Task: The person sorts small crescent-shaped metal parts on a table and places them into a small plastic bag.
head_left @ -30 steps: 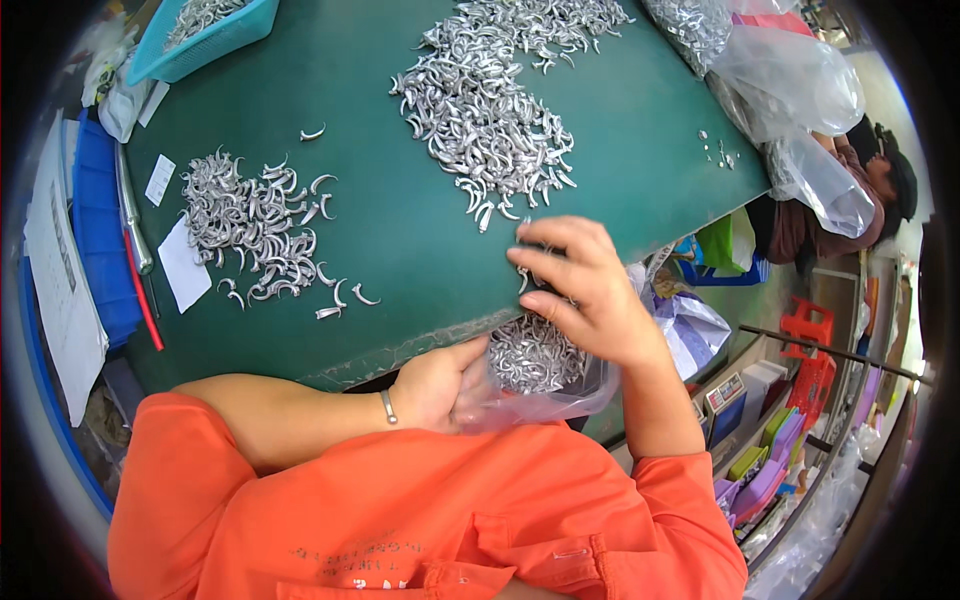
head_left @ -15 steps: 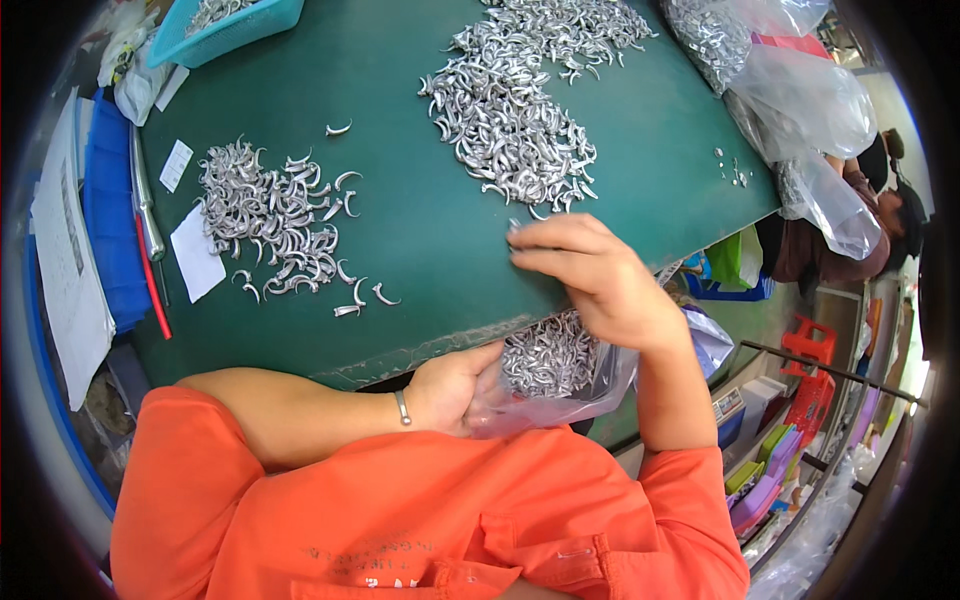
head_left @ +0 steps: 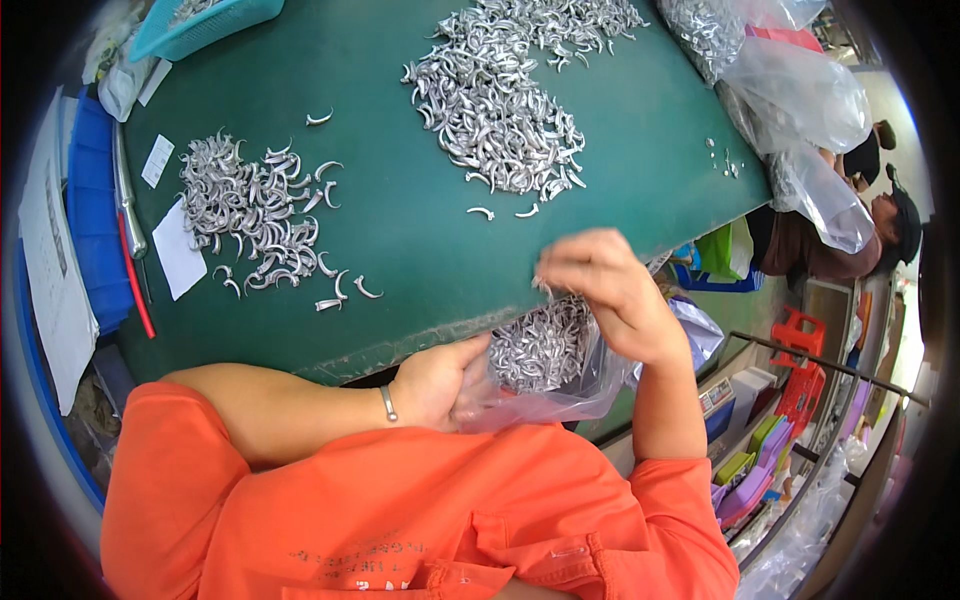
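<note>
At the table's near edge, my left hand (head_left: pixel 432 385) grips the side of a clear plastic bag (head_left: pixel 590 402). The bag's mouth is spread, and small curved silver metal pieces (head_left: pixel 540 345) fill it. My right hand (head_left: pixel 610 290) hovers just above the bag with its fingers bent together. A bit of silver shows at its fingertips, seemingly one curved metal piece (head_left: pixel 541 286), partly hidden and blurred. Beyond it lies a large heap of curved metal pieces (head_left: pixel 495 110), with two loose ones (head_left: pixel 527 211) at its near end.
A smaller heap of like pieces (head_left: pixel 250 205) sits on the green table (head_left: pixel 390 250) at left, beside paper slips (head_left: pixel 180 250). Blue bins (head_left: pixel 95 220), a red-handled tool (head_left: pixel 135 275) and a turquoise basket (head_left: pixel 200 30) line the left side. Filled bags (head_left: pixel 790 90) and a person (head_left: pixel 840 245) are at right.
My right hand has come from the near end of the large heap back toward the bag, silver still at its fingertips. My left hand keeps holding the bag. The whole view has shifted slightly.
</note>
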